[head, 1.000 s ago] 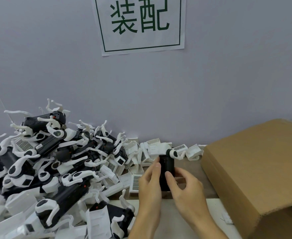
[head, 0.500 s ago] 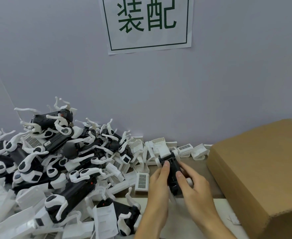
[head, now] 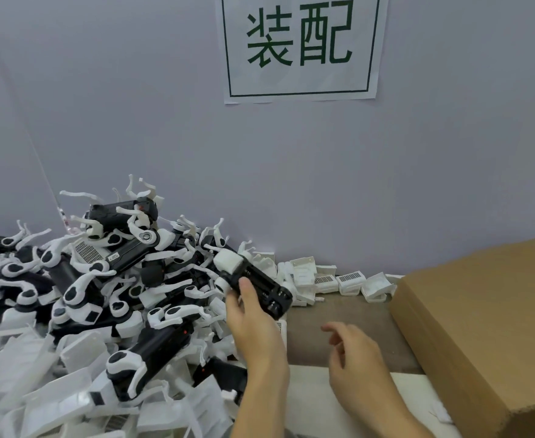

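The left hand (head: 253, 324) grips a tilted black-and-white device (head: 267, 287) beside a heap of like devices (head: 102, 295). The right hand (head: 354, 349) hovers loosely open over the tabletop (head: 354, 311). The wall sign (head: 301, 49) reads "装配". A cardboard box (head: 487, 327) lies on the right.

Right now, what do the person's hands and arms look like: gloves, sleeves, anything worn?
Nothing is worn that shows. The left hand and right hand are bare, with no gloves, rings or tape. Both forearms are bare down to the frame's lower edge, with no sleeve, watch or band in view.
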{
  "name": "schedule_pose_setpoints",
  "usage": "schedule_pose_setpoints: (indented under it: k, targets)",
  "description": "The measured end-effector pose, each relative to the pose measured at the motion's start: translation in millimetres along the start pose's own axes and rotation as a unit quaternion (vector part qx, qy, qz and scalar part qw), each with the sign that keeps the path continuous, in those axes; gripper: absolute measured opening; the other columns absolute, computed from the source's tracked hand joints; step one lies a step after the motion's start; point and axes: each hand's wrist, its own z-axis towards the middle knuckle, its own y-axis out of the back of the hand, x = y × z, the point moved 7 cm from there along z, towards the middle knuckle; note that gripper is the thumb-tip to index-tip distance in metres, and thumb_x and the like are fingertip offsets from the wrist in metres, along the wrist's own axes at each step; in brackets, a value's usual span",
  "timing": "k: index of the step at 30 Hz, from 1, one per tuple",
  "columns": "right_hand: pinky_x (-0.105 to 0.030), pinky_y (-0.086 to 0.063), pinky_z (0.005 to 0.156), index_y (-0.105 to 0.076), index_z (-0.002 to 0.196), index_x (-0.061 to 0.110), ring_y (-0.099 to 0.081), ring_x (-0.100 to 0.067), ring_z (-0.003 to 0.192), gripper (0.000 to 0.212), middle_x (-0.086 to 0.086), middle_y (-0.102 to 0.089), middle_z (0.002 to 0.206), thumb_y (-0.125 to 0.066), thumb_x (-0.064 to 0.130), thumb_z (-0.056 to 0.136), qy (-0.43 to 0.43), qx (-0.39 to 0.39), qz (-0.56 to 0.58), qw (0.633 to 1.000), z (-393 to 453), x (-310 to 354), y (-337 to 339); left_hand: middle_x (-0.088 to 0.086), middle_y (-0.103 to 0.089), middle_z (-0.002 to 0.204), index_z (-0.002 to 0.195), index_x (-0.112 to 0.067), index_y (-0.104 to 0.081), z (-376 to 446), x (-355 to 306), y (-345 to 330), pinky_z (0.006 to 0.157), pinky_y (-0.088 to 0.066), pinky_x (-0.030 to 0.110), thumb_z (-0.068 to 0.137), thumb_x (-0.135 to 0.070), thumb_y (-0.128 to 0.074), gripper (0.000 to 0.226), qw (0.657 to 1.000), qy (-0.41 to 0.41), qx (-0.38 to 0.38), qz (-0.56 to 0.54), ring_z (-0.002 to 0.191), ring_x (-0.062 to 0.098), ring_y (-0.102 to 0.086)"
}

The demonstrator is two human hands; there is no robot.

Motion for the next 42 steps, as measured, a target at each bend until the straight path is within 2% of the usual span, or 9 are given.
schedule_pose_setpoints:
  k: [8,11,15,20,24,30,34,39,42]
  targets:
    - [-0.032,-0.037,0.097,-0.026,0.147,0.046,-0.030,-0.020,0.130,0.093,0.004,-0.024,0.148,-0.052,-0.011,0.078,0.221,0.152,-0.282,0.921,36,51,-27,-0.001,-0.065,0.131,0.140,-0.025,-0.055,6,-8,-1,0.110,-0.044,0.042,0.106,-0.040,-0.044,0.039,0.999,0.018,-0.009,-0.037,0.120,0.015,-0.061]
    - [-0.037,-0.037,0.102,-0.035,0.145,0.039,-0.028,-0.026,0.133,0.072,-0.005,-0.022,0.152,-0.059,0.002,0.087,0.315,0.181,-0.382,0.850,48,55,-45,-0.009,-0.070,0.117,0.134,-0.030,-0.059,6,-8,0,0.107,-0.045,0.042,0.105,-0.041,-0.044,0.034,1.000,0.017,-0.004,-0.020,0.111,0.009,-0.063]
    - [-0.031,-0.045,0.095,-0.053,0.131,0.038,-0.037,-0.021,0.129,0.040,0.003,-0.031,0.150,-0.059,0.027,0.093,0.351,0.160,-0.370,0.845,59,54,-54,-0.009,-0.070,0.117,0.133,-0.031,-0.059,6,-5,1,0.107,-0.046,0.044,0.106,-0.040,-0.043,0.033,0.999,0.031,-0.003,-0.022,0.112,0.012,-0.064]
    - [-0.031,-0.046,0.093,-0.054,0.125,0.033,-0.049,-0.012,0.121,0.034,0.014,-0.052,0.129,-0.060,0.029,0.093,0.289,0.131,-0.302,0.899,66,31,-34,-0.014,-0.069,0.116,0.122,-0.038,-0.061,6,-4,-2,0.091,-0.048,0.026,0.107,-0.034,-0.043,0.024,0.999,0.028,0.011,-0.035,0.104,-0.003,-0.064]
    - [-0.025,-0.051,0.084,-0.060,0.095,0.035,-0.064,0.002,0.091,0.009,0.016,-0.069,0.098,-0.067,0.029,0.094,0.037,0.079,0.017,0.996,47,-11,1,-0.019,-0.064,0.119,0.135,-0.033,-0.055,4,-3,-3,0.084,-0.043,0.019,0.107,-0.034,-0.043,0.031,0.999,0.024,0.018,-0.026,0.107,-0.007,-0.057]
    - [-0.035,-0.053,0.069,-0.073,0.087,0.004,-0.070,-0.018,0.070,0.035,-0.011,-0.075,0.078,-0.051,0.026,0.103,-0.179,-0.001,0.361,0.915,-1,-43,14,-0.019,-0.065,0.112,0.118,-0.037,-0.061,-10,10,-19,0.078,-0.043,0.017,0.107,-0.019,-0.039,0.030,0.990,0.037,0.113,0.072,0.104,-0.004,-0.059]
    - [-0.031,-0.049,0.061,-0.070,0.087,0.001,-0.062,-0.015,0.058,0.039,-0.008,-0.068,0.063,-0.049,0.029,0.103,-0.212,-0.028,0.464,0.860,-12,-45,18,-0.011,-0.070,0.106,0.117,-0.031,-0.064,-23,23,-28,0.061,-0.046,0.004,0.107,-0.018,-0.040,0.029,0.969,0.031,0.182,0.165,0.086,-0.010,-0.065]
    - [-0.027,-0.054,0.064,-0.076,0.098,0.015,-0.069,-0.014,0.075,0.022,-0.003,-0.075,0.087,-0.057,0.025,0.099,-0.158,-0.044,0.422,0.892,-7,-47,28,-0.001,-0.071,0.106,0.109,-0.025,-0.066,-30,38,-33,0.063,-0.048,0.009,0.106,-0.016,-0.043,0.024,0.952,0.039,0.214,0.214,0.082,-0.003,-0.067]
    - [-0.044,-0.055,0.087,-0.067,0.123,0.026,-0.067,-0.021,0.098,0.027,0.002,-0.070,0.106,-0.063,0.026,0.096,-0.115,-0.092,0.334,0.931,-2,-47,39,-0.008,-0.073,0.103,0.108,-0.028,-0.067,-30,42,-32,0.076,-0.051,0.016,0.106,-0.018,-0.044,0.025,0.948,0.046,0.220,0.225,0.093,0.002,-0.068]
